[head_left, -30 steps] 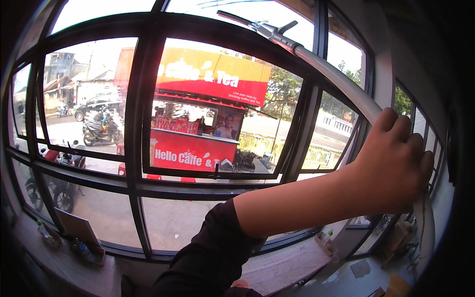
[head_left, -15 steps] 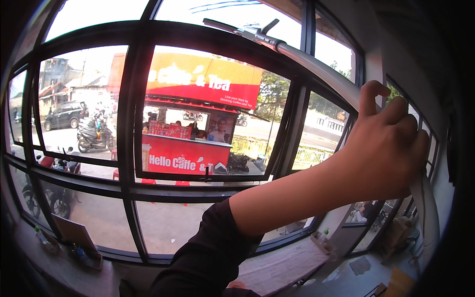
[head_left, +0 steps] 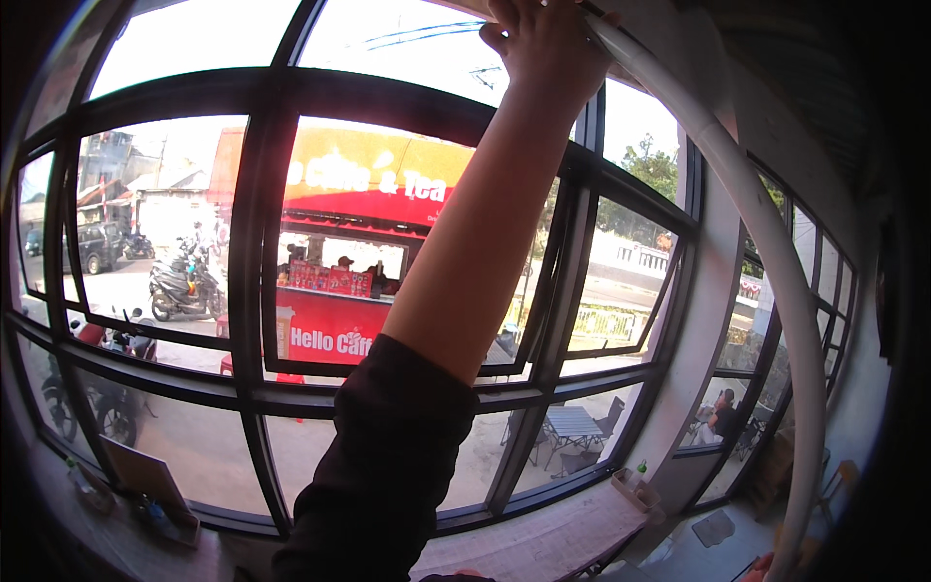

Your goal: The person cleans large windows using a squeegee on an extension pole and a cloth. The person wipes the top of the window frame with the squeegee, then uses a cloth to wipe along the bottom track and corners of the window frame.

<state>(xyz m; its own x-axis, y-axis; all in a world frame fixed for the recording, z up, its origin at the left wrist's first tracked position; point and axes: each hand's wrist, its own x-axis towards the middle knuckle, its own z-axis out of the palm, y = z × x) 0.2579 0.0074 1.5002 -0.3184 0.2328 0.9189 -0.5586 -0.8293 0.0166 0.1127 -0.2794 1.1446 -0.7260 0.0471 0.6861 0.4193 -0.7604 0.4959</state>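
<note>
My left arm stretches up in a rolled dark sleeve. At its end my left hand (head_left: 551,53) is curled at the upper part of a long pale pole (head_left: 742,184), its fingers partly cut off by the top edge. The pole runs down the right side and looks bowed. A squeegee-like head was on its far end earlier; now that end is out of view. Low at the right edge, a small part of my right hand (head_left: 762,566) closes around the pole's lower end. Behind my arm stands a large black-framed window (head_left: 254,223) with several panes.
Under the window runs a pale counter (head_left: 524,543), bearing a small tray (head_left: 635,490) with a green-topped bottle. A brown board (head_left: 145,475) leans at lower left. One pane (head_left: 621,281) is tilted outward. Outside are a red stall (head_left: 330,325), motorbikes (head_left: 184,281) and a seated person (head_left: 718,417).
My left hand has gone up and to the left, from the right side to the top edge. The pole has swung more upright, and its head has left the view. My right hand now shows.
</note>
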